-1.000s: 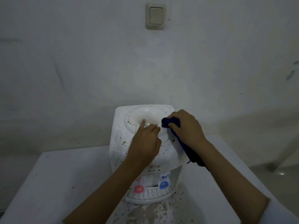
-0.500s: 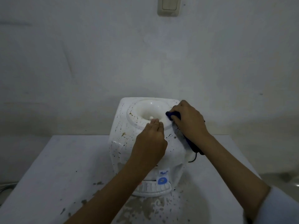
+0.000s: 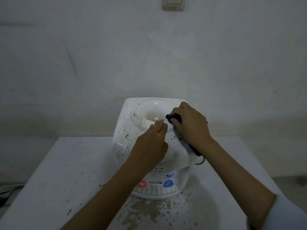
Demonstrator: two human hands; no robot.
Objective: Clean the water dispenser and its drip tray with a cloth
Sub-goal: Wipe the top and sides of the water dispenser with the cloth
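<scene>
The white water dispenser (image 3: pixel 132 143) stands at the back middle of the pale table (image 3: pixel 54 176), hard up by the wall (image 3: pixel 116 55), and its shell is peppered with dark specks and a few brown smears. On top sits the round bottle well (image 3: pixel 149 112), smooth and pale inside, grime along its left rim. Right hand (image 3: pixel 189 125) is on the well's right rim, fingers curled and closed down over a dark blue cloth (image 3: pixel 173 117); a bunched end pokes out toward the well, and the rest trails under the wrist down the dispenser's right side. Left hand (image 3: pixel 151 146) lies flat on the front of the top, fingers together and straight, tips at the near rim of the well, gripping nothing. Down the front, a red tap lever (image 3: pixel 141 184) on the left, a blue tap lever (image 3: pixel 168 183) on the right, and below them the slotted drip tray (image 3: pixel 154 192), spotted too. The table just in front of the tray carries a wide patch of brownish splatter (image 3: pixel 149 211), with scattered specks further out. A thin dark cord (image 3: pixel 200 161) loops beside the dispenser's right flank. High on the wall, at the frame's top edge, a cream light switch (image 3: pixel 173 4).
</scene>
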